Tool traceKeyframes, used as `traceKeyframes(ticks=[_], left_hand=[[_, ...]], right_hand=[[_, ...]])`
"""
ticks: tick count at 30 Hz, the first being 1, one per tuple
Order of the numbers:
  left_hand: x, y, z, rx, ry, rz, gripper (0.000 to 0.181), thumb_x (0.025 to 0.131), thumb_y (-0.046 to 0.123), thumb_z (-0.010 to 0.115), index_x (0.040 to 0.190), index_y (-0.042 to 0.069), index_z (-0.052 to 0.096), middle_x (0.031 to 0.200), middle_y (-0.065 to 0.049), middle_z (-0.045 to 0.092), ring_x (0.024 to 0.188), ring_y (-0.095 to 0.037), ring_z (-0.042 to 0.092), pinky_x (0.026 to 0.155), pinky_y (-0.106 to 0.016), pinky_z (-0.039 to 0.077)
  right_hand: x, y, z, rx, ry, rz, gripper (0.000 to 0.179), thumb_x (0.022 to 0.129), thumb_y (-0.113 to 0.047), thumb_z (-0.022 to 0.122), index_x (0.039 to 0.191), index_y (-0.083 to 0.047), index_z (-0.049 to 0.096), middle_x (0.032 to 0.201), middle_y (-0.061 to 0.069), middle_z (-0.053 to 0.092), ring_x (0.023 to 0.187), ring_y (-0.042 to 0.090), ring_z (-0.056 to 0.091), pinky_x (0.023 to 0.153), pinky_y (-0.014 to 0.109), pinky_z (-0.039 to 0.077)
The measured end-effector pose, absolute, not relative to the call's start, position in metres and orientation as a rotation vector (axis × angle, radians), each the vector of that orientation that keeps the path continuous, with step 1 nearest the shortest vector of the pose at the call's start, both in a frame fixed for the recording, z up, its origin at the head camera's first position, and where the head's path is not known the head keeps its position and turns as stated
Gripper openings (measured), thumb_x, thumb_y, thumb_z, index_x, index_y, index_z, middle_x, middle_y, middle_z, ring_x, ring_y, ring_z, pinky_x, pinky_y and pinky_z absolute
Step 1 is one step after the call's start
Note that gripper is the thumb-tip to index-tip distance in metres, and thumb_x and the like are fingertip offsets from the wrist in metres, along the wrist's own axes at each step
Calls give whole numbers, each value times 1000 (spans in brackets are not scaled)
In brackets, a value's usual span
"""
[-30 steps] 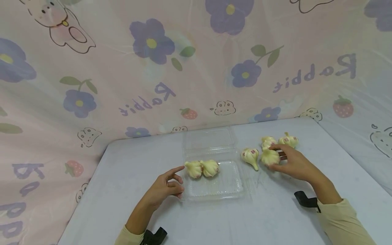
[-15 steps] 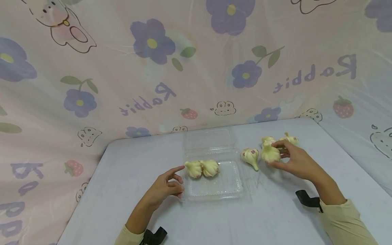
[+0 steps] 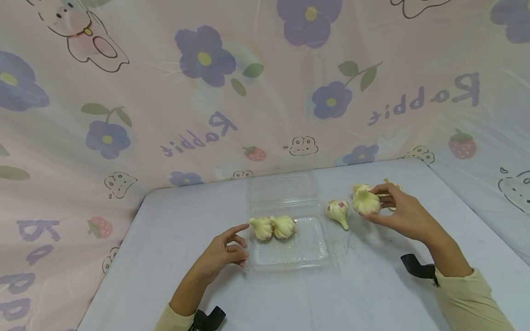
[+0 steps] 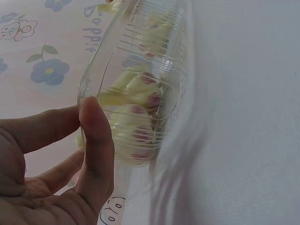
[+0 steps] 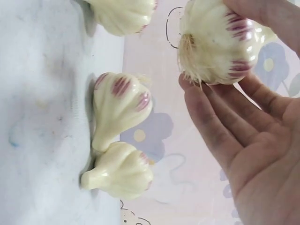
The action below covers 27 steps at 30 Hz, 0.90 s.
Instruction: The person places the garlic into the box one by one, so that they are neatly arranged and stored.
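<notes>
Right hand (image 3: pixel 403 214): a garlic bulb (image 3: pixel 366 202) is pinched by thumb and fingers, raised above the bench (image 3: pixel 153 243).
Left hand (image 3: pixel 221 255): the clear box (image 3: pixel 308 243) is gripped by its left rim.
Clear box: laid open mid-bench, lid toward the far edge, paired bulbs (image 3: pixel 285 228) held inside.
Loose bulbs (image 5: pixel 123 110): one is set beside the box; two, half-hidden, seemingly lie toward the far right corner.
</notes>
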<state>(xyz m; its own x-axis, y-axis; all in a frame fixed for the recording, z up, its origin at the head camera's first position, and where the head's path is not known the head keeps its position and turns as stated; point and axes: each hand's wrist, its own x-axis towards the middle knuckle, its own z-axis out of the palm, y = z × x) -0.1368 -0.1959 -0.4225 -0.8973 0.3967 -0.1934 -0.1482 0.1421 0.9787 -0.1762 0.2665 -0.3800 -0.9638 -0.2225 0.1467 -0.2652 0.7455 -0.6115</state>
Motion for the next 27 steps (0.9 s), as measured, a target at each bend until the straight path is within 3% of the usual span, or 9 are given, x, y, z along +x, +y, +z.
traceKeyframes(ticks=[14,17,20,27], left_hand=[[-137,-196,-422,231,2012,1806,78,88,-1,68,156,7,30,107,-9,48,77,-12,65,73,-30,61],[-137,-196,-422,235,2012,1805,78,88,-1,68,156,7,30,107,-9,48,77,-11,65,73,-30,61],[-138,-196,-423,249,2012,1804,78,89,-1,68,156,6,29,107,-9,48,75,-11,65,72,-30,61],[-138,-197,-422,262,1998,1819,77,89,-1,69,155,5,29,107,-8,49,75,-13,66,74,-30,61]], right_hand=[[-175,266,-375,394,-2881,1038,71,85,-37,79,137,-5,44,138,21,53,122,43,59,93,58,51],[-175,266,-375,403,-2878,1033,70,85,-38,80,136,-6,44,138,20,54,122,42,59,91,37,55],[-175,266,-376,411,-2868,1025,69,84,-38,80,135,-6,45,137,18,55,121,39,60,87,19,51],[-175,262,-378,446,-2839,1028,65,85,-35,80,133,-8,46,136,16,56,119,38,61,89,24,53]])
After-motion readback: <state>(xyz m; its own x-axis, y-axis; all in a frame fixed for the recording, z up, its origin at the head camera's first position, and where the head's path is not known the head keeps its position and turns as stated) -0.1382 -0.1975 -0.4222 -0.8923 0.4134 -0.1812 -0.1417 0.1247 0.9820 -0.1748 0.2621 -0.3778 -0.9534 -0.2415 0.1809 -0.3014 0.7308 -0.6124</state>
